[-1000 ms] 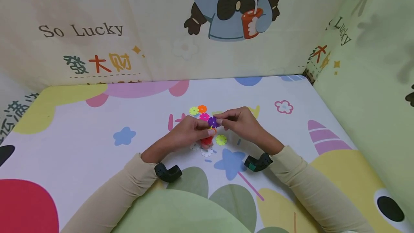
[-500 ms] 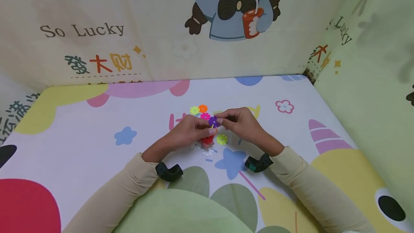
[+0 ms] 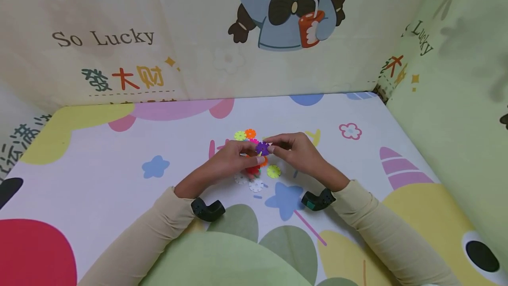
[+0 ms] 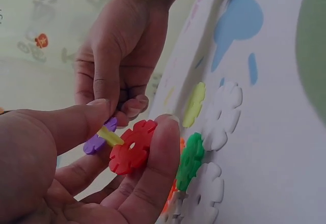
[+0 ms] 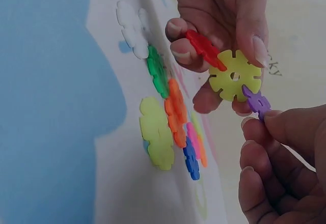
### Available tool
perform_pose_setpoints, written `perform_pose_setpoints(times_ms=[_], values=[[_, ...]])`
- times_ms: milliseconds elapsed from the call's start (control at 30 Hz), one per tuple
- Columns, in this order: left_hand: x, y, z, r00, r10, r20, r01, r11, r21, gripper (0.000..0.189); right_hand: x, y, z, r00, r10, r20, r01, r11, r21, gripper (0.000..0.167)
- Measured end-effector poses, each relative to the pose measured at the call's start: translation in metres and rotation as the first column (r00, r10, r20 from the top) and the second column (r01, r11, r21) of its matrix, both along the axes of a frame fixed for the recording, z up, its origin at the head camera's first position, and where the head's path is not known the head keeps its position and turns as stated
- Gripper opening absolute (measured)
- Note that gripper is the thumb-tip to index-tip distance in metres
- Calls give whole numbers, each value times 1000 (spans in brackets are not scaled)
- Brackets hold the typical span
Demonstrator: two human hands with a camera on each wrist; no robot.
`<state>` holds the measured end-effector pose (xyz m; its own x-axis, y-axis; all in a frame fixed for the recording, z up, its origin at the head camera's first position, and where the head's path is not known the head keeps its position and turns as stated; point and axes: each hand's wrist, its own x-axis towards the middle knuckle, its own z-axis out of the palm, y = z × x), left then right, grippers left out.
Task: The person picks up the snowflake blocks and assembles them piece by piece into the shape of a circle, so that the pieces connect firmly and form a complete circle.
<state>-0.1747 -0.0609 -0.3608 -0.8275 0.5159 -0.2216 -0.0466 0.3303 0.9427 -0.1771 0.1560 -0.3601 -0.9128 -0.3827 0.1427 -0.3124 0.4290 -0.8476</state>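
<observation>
Small notched plastic building discs are in both hands, over the middle of the table. My left hand holds a red disc and a yellow disc slotted together at an angle. Between its thumb and fingertips, my right hand pinches a purple disc. One edge of the purple disc meets the yellow disc's rim in the right wrist view. The two hands face each other, fingertips close together.
Loose discs lie under and around the hands: white, yellow-green, orange, green and blue ones among them. The tabletop has a printed cartoon cover. A patterned cloth wall stands behind.
Both hands stay nearly in place with the same discs. The left hand has shifted slightly away from the body, covering more of the pink disc and uncovering more of an orange one.
</observation>
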Motion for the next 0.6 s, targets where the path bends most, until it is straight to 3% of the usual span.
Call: perform_pose_setpoints(times_ms=[100, 200, 300, 467, 600], values=[[-1, 0, 0, 997, 30, -75, -36, 997, -71, 26, 0, 1, 0, 1000, -10, -16, 10, 1000, 18, 24], [-3, 1, -1, 992, 84, -96, -95, 988, -124, 27, -1, 1, 1, 1000, -16, -18, 17, 999, 42, 29], [-4, 2, 0, 988, 154, -26, -156, 982, -111, 34, -2, 2, 0, 1000, -11, 6, 10, 997, 77, 28], [-6, 1, 4, 970, 217, 114, -215, 976, -28, 42, -5, 4, -3, 995, 89, 40, -94, 984, 149, 17], [-7, 1, 6, 960, 244, 137, -243, 970, -28, 45, -6, 8, -3, 982, 173, 79, -185, 965, 188, 15]])
